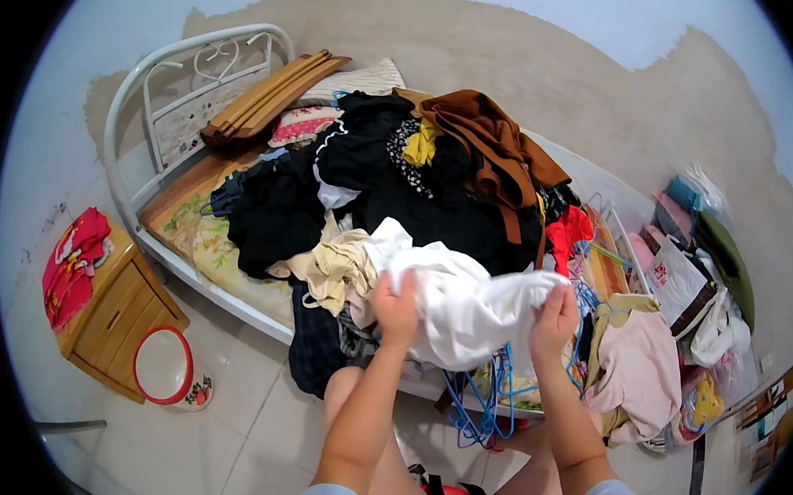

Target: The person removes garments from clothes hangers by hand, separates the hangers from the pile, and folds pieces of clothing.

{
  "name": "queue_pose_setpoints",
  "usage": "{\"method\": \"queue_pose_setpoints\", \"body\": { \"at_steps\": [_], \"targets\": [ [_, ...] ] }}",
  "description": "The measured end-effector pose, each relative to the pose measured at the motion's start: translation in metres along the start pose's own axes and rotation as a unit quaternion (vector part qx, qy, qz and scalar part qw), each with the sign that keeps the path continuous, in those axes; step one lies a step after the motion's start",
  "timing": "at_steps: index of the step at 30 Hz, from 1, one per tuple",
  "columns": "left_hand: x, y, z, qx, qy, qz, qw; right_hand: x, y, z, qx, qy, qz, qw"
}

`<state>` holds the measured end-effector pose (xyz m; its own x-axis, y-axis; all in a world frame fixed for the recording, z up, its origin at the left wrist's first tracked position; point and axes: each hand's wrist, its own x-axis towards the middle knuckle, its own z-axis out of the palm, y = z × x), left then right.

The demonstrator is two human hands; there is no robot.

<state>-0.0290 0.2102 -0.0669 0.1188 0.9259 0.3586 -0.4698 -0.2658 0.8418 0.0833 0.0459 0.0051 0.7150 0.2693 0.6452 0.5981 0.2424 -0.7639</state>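
A bunched white garment is stretched between my two hands over the near edge of the bed. My left hand grips its left side, fingers partly hidden by the cloth. At the other end, my right hand pinches a gathered corner. Just left of the white cloth lies a cream garment. Behind it spreads a large heap of black clothes, with a brown garment on top at the back. Several blue hangers hang below the cloth, between my knees.
A white metal headboard rises at the bed's far left, with bundled wooden slats beside it. On the left stand a wooden cabinet and a red-rimmed bin. A pink garment and stuffed bags crowd the right.
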Motion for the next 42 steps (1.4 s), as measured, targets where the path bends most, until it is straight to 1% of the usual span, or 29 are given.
{"method": "queue_pose_setpoints", "body": {
  "at_steps": [1, 2, 3, 4, 5, 6, 7, 8, 9, 10, 11, 12, 13, 15, 16, 17, 19, 20, 21, 23, 25, 27, 30, 31, 33, 34, 35, 37, 42],
  "targets": [
    [0.010, 0.005, -0.007, 0.034, 0.084, 0.024, 0.996, 0.012, 0.004, 0.017, -0.022, -0.018, -0.072, 0.997],
    [0.019, 0.005, -0.012, 0.039, 0.161, 0.026, 0.986, 0.021, 0.004, 0.033, -0.036, -0.025, -0.075, 0.996],
    [0.029, 0.004, -0.017, 0.045, 0.238, 0.028, 0.970, 0.034, 0.005, 0.054, -0.074, -0.030, -0.163, 0.983],
    [0.037, 0.000, -0.024, 0.029, 0.261, 0.027, 0.964, 0.040, -0.004, 0.076, -0.079, -0.055, -0.146, 0.985],
    [0.044, -0.008, -0.029, 0.030, 0.263, 0.030, 0.964, 0.051, 0.012, 0.096, -0.086, -0.106, -0.151, 0.979],
    [0.052, -0.019, -0.034, 0.059, 0.252, 0.012, 0.966, 0.064, 0.016, 0.119, -0.138, -0.152, -0.212, 0.955],
    [0.059, -0.028, -0.037, 0.087, 0.240, -0.007, 0.967, 0.076, 0.027, 0.143, -0.134, -0.208, -0.256, 0.935],
    [0.063, -0.027, -0.034, 0.051, 0.190, -0.012, 0.980, 0.086, 0.045, 0.166, -0.153, -0.277, -0.171, 0.933],
    [0.064, -0.023, -0.030, 0.053, 0.189, -0.010, 0.981, 0.094, 0.060, 0.188, -0.113, -0.285, -0.049, 0.951],
    [0.065, -0.017, -0.026, 0.184, 0.163, 0.003, 0.969, 0.108, 0.073, 0.204, -0.176, -0.274, -0.083, 0.942],
    [0.065, -0.016, -0.021, 0.312, 0.137, 0.016, 0.940, 0.123, 0.085, 0.220, -0.341, -0.217, -0.208, 0.891],
    [0.066, -0.019, -0.018, 0.331, 0.131, 0.044, 0.934, 0.139, 0.096, 0.235, -0.366, -0.189, -0.232, 0.881],
    [0.066, -0.020, -0.015, 0.335, 0.133, 0.045, 0.932, 0.150, 0.104, 0.247, -0.390, -0.161, -0.253, 0.871],
    [0.068, -0.021, -0.010, 0.417, 0.085, 0.059, 0.903, 0.160, 0.120, 0.267, -0.462, -0.079, -0.258, 0.845],
    [0.068, -0.025, -0.005, 0.453, 0.099, 0.063, 0.884, 0.165, 0.131, 0.273, -0.492, -0.116, -0.172, 0.845],
    [0.069, -0.028, -0.003, 0.459, 0.096, 0.064, 0.881, 0.167, 0.144, 0.276, -0.490, -0.117, -0.167, 0.848],
    [0.071, -0.031, 0.001, 0.517, 0.073, 0.082, 0.849, 0.169, 0.168, 0.277, -0.509, -0.195, -0.090, 0.833],
    [0.071, -0.033, 0.002, 0.521, 0.065, 0.089, 0.847, 0.171, 0.186, 0.279, -0.479, -0.199, -0.119, 0.847],
    [0.071, -0.034, 0.002, 0.521, 0.064, 0.088, 0.847, 0.170, 0.199, 0.279, -0.480, -0.201, -0.119, 0.846],
    [0.074, -0.031, 0.002, 0.524, 0.014, 0.039, 0.851, 0.168, 0.212, 0.276, -0.458, -0.259, -0.066, 0.848],
    [0.078, -0.033, -0.002, 0.523, 0.014, 0.039, 0.851, 0.158, 0.189, 0.263, -0.437, -0.236, -0.096, 0.862],
    [0.080, -0.039, -0.005, 0.517, 0.007, 0.037, 0.855, 0.150, 0.167, 0.242, -0.386, -0.267, -0.078, 0.879],
    [0.083, -0.051, -0.010, 0.516, 0.057, 0.050, 0.853, 0.116, 0.155, 0.199, -0.266, -0.318, -0.085, 0.906],
    [0.082, -0.051, -0.011, 0.511, 0.053, 0.049, 0.857, 0.099, 0.131, 0.177, -0.236, -0.336, -0.077, 0.908],
    [0.081, -0.049, -0.011, 0.508, 0.061, 0.039, 0.859, 0.065, 0.086, 0.133, -0.158, -0.329, -0.066, 0.929],
    [0.080, -0.050, -0.011, 0.510, 0.075, 0.055, 0.855, 0.050, 0.075, 0.111, -0.147, -0.311, -0.059, 0.937],
    [0.077, -0.050, -0.012, 0.509, 0.069, 0.053, 0.856, 0.032, 0.060, 0.088, -0.133, -0.300, -0.019, 0.944],
    [0.072, -0.049, -0.011, 0.522, 0.082, 0.075, 0.846, -0.004, 0.053, 0.046, -0.167, -0.292, 0.005, 0.942],
    [0.053, -0.023, -0.007, 0.550, 0.073, 0.056, 0.830, -0.045, 0.031, -0.008, -0.178, -0.290, 0.043, 0.940]
  ]
}}
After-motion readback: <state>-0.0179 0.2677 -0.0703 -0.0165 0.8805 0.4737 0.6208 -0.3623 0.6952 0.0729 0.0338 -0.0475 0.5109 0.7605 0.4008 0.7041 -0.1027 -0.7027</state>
